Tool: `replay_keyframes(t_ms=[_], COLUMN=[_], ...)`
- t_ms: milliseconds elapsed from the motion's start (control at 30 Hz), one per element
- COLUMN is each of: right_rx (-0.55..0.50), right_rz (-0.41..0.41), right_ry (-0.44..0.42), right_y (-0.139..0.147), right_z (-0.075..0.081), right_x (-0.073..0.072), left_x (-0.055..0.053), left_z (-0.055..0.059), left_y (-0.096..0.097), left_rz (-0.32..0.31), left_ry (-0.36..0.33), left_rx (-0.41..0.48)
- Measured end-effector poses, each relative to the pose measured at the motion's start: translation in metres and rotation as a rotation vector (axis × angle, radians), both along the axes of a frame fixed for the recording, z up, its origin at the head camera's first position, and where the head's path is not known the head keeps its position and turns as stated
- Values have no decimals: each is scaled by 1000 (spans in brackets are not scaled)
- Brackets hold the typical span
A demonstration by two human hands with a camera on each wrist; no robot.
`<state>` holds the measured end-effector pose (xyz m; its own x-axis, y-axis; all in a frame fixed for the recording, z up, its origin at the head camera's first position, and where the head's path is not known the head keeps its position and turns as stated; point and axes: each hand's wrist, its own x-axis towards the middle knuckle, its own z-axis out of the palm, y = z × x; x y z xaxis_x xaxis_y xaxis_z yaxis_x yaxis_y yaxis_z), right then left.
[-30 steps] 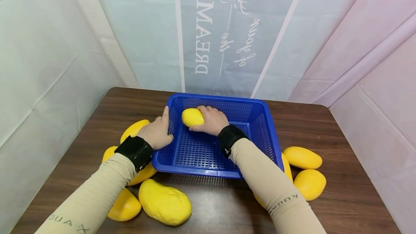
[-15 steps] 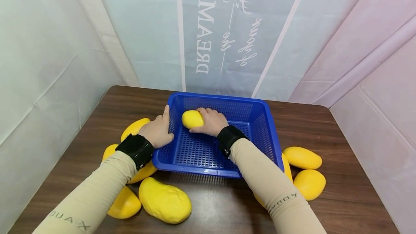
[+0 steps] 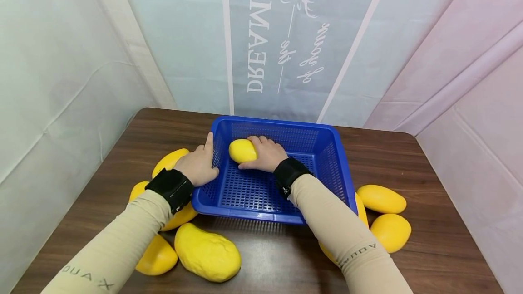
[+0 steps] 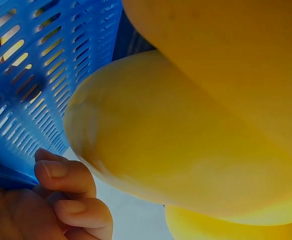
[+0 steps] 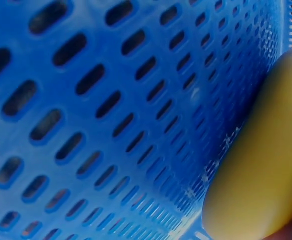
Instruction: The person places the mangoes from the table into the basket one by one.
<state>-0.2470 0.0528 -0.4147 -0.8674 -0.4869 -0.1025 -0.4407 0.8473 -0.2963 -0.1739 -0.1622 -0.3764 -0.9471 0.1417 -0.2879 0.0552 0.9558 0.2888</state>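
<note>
A blue perforated plastic basket [image 3: 261, 215] stands on the table. My left hand [image 3: 197, 165] grips its left rim, index finger stretched along the edge; in the left wrist view the other fingers [image 4: 68, 177] curl beside the basket wall [image 4: 61, 65]. Inside the basket my right hand [image 3: 267, 154] holds a yellow mango [image 3: 242, 150] near the back left corner. That same mango [image 5: 260, 160] lies close to the perforated basket surface in the right wrist view. Outside the left wall, a large mango [image 4: 175, 135] fills much of the left wrist view.
Several mangoes lie left of the basket, one [image 3: 169, 162] beyond my left wrist. A big lumpy yellow mango [image 3: 208, 252] rests in front. To the right lie more mangoes [image 3: 381, 198], some partly hidden by my right sleeve. A printed curtain [image 3: 278, 58] hangs behind the brown table [image 3: 429, 221].
</note>
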Motion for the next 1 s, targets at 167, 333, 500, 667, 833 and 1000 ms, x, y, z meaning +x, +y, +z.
replay_keyframes(t_ms=[167,333,500,667,833,1000], right_rx=[7,-6,-26,-60,-81,-92], right_rz=[9,7,-4,7,14,16], right_ry=[-6,2,5,-4,-17,-2], right_y=[2,7,11,13,12,12], right_z=[2,8,13,18,20,22], right_x=[1,2,3,4,6,6], left_x=[0,0,0,-1,1,1], left_z=[0,0,2,2,2,2], left_y=[0,1,2,1,1,1], left_rz=[5,7,8,8,22,27], left_ry=[1,-1,-6,-4,-10,-10], left_rx=[1,2,3,3,-4,-5])
